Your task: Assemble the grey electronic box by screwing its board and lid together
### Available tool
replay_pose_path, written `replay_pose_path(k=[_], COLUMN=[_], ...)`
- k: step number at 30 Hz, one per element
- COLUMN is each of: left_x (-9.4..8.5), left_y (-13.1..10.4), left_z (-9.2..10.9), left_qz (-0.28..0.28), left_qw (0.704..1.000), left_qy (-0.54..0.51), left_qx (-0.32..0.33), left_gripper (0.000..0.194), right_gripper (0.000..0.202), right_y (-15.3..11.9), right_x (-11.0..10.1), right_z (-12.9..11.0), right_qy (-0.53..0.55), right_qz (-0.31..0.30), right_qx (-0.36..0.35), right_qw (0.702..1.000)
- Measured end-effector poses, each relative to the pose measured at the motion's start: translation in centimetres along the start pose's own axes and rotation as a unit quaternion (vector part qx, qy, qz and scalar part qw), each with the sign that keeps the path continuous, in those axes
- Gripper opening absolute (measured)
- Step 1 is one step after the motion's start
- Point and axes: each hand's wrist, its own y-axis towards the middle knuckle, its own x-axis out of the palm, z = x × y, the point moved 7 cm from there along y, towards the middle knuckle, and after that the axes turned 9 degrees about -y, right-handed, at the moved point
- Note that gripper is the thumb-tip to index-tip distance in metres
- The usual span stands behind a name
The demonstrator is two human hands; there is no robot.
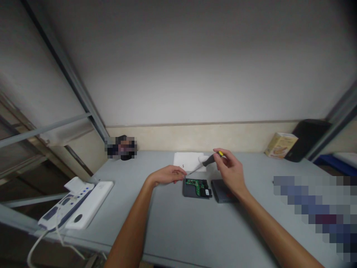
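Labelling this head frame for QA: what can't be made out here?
- Screwdriver tip, head view: too small and blurred to tell whether it touches the left hand fingers or the open device.
- Circuit board parts: too small.
- Grey cover: near end hidden by the right hand.
- Two pixelated patches, by the wall and at the right edge.
- Box print: blurred.

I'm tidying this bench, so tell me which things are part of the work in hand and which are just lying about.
In use: black-handled yellow-capped screwdriver in right hand; opened grey case with green circuit board by left hand; grey cover; white paper sheet.

Lying about: white power strip; yellow carton; black container.
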Motion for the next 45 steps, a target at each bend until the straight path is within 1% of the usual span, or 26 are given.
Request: replay_pose_path(k=[5, 11, 17, 22, 30, 37, 41, 45], left_x=[0.6, 1.0, 1.1, 1.3, 1.4, 1.3, 1.3, 1.4], left_y=[0.3, 0.2, 0.2, 0.2, 0.3, 0.5, 0.4, 0.4], left_z=[0.0, 0.5, 0.8, 0.9, 1.0, 0.5, 0.7, 0.9], left_qz=[-0.016, -0.029, -0.03, -0.04, -0.038, -0.04, -0.038, -0.039], left_qw=[1.0, 0.998, 0.998, 0.997, 0.995, 0.995, 0.995, 0.995], left_qy=[0.024, 0.046, 0.05, 0.054, 0.079, 0.085, 0.096, 0.085], left_qx=[0.008, 0.017, 0.029, 0.031, 0.038, 0.018, 0.015, 0.017], left_gripper=[0.055, 0.047, 0.045, 0.047, 0.041, 0.047, 0.049, 0.051], right_gripper=[0.035, 0.034, 0.032, 0.032, 0.033, 0.031, 0.03, 0.029], right_y=[-0.2, -0.5, -0.7, -0.6, -0.4, -0.4, -0.5, -0.6], right_x=[0.5, 1.0, 1.7, 1.6, 1.5, 1.4, 1.6, 1.7], right_z=[-0.8, -1.4, -0.9, -0.7, -0.5, -0.6, -0.8, -1.1], right_qy=[-0.038, -0.064, -0.069, -0.07, -0.069, -0.072, -0.066, -0.062], right_qz=[-0.024, -0.041, -0.061, -0.061, -0.058, -0.058, -0.061, -0.07], right_qx=[-0.03, -0.054, -0.053, -0.052, -0.044, -0.051, -0.059, -0.067], right_qw=[0.999, 0.996, 0.994, 0.994, 0.995, 0.994, 0.994, 0.993])
